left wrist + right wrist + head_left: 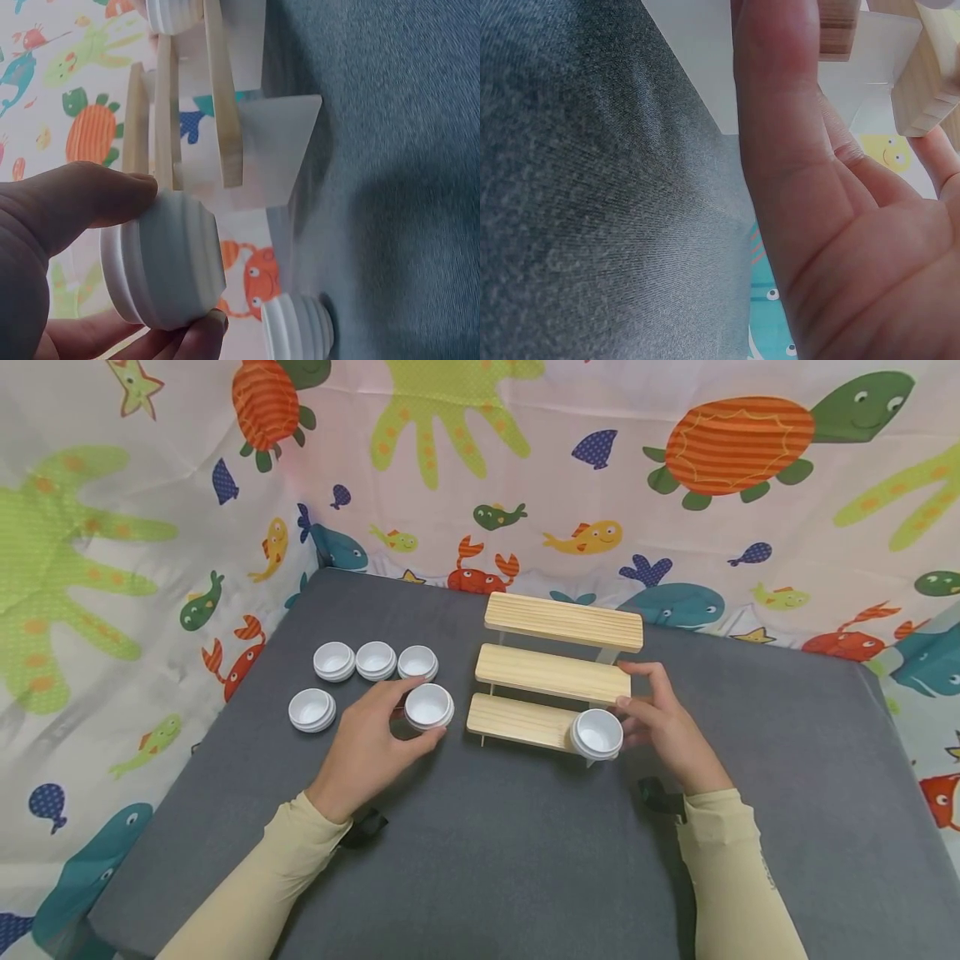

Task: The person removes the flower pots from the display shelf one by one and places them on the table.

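Note:
My left hand (372, 745) holds a small white bowl (428, 705) with ridged sides between thumb and fingers, just left of a three-step wooden stand (551, 673). The left wrist view shows this bowl (169, 262) held off the table. Another white bowl (597, 732) sits on the right end of the stand's lowest step. At the stand's right side, my right hand (663, 724) grips the end of the middle step, index finger at the far edge and thumb at the near one. In the right wrist view its fingers (787, 127) partly hide the stand's pale side panel.
Three white bowls (376, 661) stand in a row on the dark grey table (480, 860), left of the stand. One more bowl (312, 710) stands nearer to me. A cloth with sea animals (465, 510) hangs behind the table and at its sides.

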A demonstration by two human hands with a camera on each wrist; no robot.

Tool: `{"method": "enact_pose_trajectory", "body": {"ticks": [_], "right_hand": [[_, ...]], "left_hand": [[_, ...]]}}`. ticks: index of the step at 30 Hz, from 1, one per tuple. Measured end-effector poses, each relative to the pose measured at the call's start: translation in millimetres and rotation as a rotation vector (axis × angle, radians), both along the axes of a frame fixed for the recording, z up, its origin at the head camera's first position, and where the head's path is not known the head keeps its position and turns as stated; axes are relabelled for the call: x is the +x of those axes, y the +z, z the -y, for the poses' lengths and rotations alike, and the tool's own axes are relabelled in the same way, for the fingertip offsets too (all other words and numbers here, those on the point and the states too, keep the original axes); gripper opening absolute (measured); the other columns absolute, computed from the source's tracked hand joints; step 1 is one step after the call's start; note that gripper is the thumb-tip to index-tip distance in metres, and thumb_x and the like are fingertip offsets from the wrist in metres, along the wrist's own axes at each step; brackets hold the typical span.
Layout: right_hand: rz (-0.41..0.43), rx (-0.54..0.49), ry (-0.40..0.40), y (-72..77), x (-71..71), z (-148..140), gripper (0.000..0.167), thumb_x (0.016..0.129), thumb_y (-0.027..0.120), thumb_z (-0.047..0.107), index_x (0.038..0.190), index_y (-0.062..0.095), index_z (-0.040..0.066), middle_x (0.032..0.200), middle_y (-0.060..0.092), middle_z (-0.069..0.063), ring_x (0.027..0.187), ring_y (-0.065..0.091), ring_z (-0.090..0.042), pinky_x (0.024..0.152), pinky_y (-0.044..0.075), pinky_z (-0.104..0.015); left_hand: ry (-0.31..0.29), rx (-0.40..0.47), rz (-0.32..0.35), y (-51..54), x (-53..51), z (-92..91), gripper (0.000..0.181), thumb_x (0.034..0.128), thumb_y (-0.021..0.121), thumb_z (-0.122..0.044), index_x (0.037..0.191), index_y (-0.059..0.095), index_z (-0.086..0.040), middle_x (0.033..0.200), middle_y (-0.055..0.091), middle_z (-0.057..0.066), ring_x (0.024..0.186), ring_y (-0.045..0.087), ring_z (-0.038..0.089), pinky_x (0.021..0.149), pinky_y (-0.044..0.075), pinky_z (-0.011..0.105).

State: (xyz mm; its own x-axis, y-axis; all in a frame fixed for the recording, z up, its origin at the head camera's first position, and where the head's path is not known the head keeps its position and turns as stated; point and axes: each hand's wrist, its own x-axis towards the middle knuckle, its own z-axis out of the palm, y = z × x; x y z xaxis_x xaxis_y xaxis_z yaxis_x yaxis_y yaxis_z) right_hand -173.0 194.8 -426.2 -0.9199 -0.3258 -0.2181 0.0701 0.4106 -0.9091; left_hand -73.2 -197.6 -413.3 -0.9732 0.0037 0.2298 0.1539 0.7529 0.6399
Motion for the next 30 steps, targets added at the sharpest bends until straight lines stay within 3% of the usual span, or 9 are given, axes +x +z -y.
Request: {"method": "enact_pose_trajectory", "body": {"ticks": [9,21,30], "right_hand": [[0.003,0.005,0.001,1.8,0.2,-0.4,0.051,0.113,0.044,0.036,0.159,0.025,0.025,0.127,0.066,-0.032,0.088,0.078,-0.026,0.079,0.063,-0.04],[0.008,0.0,0.005,1.6,-0.4,0.2,0.051,0.114,0.044,0.037,0.159,0.025,0.025,0.13,0.065,-0.033,0.088,0.077,-0.025,0.079,0.063,-0.04],[0.004,0.01,0.003,1.6,0.4,-0.4,0.052,0.114,0.045,0.039,0.16,0.025,0.026,0.129,0.066,-0.032,0.088,0.077,-0.024,0.081,0.062,-0.04]], "left_hand": [[0.048,0.007,0.047,0.5,0.3,10.3,0.069,0.0851,0.092,-0.031,0.145,0.065,-0.011,0.134,0.07,0.008,0.11,0.07,0.026,0.094,0.058,0.046],[0.108,-0.022,0.065,-2.7,-1.1,27.8,0.068,0.0857,0.09,-0.031,0.144,0.064,-0.007,0.129,0.07,0.014,0.11,0.067,0.03,0.095,0.054,0.047],[0.129,-0.051,0.107,-5.5,-1.4,38.9,0.066,0.0877,0.087,-0.03,0.145,0.064,-0.007,0.137,0.068,0.017,0.122,0.066,0.035,0.105,0.053,0.054]]}}
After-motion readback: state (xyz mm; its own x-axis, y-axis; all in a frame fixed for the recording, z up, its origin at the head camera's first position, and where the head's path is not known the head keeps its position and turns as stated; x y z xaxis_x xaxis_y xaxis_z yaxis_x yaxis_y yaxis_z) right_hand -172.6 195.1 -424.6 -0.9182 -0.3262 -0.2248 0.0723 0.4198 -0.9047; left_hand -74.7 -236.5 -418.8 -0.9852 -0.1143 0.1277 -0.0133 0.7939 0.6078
